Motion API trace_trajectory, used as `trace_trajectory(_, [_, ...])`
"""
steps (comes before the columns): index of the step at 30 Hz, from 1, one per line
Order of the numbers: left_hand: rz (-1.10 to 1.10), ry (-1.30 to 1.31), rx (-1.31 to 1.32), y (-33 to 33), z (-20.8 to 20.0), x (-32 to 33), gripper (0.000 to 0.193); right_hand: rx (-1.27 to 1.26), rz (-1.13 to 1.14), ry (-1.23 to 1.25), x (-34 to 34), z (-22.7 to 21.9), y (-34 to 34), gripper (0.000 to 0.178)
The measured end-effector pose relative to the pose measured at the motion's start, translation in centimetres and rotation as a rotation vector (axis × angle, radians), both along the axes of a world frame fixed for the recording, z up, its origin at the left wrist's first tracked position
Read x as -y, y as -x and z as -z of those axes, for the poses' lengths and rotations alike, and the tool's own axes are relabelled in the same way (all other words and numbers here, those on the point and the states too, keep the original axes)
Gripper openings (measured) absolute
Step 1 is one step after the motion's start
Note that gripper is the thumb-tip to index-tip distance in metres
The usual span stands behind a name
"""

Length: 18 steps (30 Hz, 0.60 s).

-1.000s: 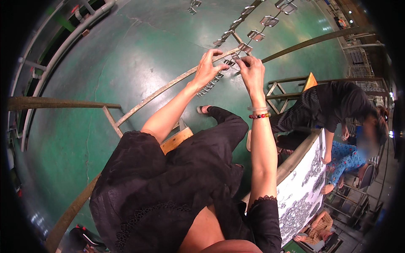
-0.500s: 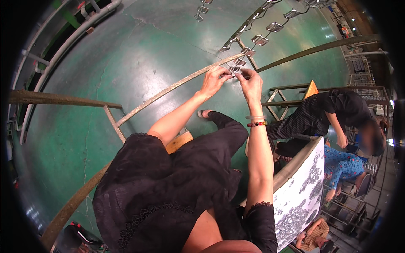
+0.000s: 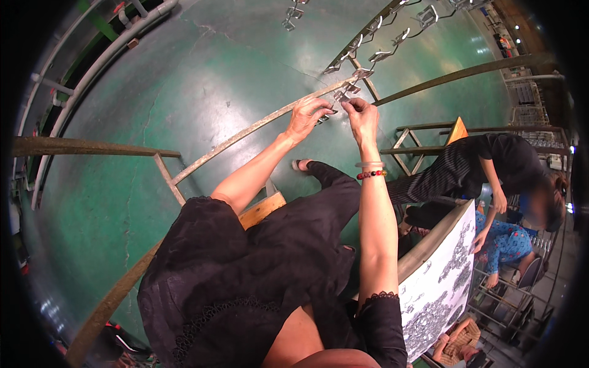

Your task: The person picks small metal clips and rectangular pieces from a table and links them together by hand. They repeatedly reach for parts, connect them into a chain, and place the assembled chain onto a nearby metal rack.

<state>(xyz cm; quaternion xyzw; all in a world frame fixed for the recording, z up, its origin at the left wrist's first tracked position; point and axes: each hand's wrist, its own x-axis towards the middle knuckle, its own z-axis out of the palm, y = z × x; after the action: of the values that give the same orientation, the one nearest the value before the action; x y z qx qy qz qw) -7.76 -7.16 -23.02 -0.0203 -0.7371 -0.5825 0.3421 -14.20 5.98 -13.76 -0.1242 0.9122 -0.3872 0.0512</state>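
Note:
My left hand (image 3: 302,119) is raised over the rack bar, its thumb and fingers closed around a small shiny metal piece (image 3: 322,119) that shows below the fingertips. Close beside it on the right, my right hand (image 3: 363,119) pinches at the lower end of a strand of small metal pieces (image 3: 351,88). The fingertips hide exactly what this hand grips. Several similar bent metal pieces (image 3: 380,56) hang along wire strands beyond my hands. A light bangle and a beaded bracelet (image 3: 372,175) circle my right wrist.
A rusty metal frame (image 3: 245,130) runs around me. At my right stands a table with a white top (image 3: 445,270), heaped with small dark metal pieces. A bending person in black (image 3: 485,162) and another in blue (image 3: 506,242) are beside it. A wooden seat (image 3: 262,210) is under me.
My hands have drawn slightly apart; the left now has a metal piece showing under its fingers. The hanging strands have swung and turned. The person in black has shifted their arms.

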Motion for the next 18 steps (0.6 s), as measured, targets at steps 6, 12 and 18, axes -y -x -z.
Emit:
trace_trajectory(6, [-0.004,0.017,-0.017,-2.9,-1.9,-0.4,0.014,-0.062,-0.040,0.066,1.4,0.4,0.7,0.031])
trace_trajectory(12, [0.081,-0.185,0.113,-5.2,-4.0,-0.6,0.011,-0.101,0.129,0.206,3.4,1.0,0.4,0.033])
trace_trajectory(18, [0.020,-0.198,0.022,-4.4,-5.5,-0.3,0.013,0.329,-0.048,0.607,3.2,-0.4,-0.4,0.028])
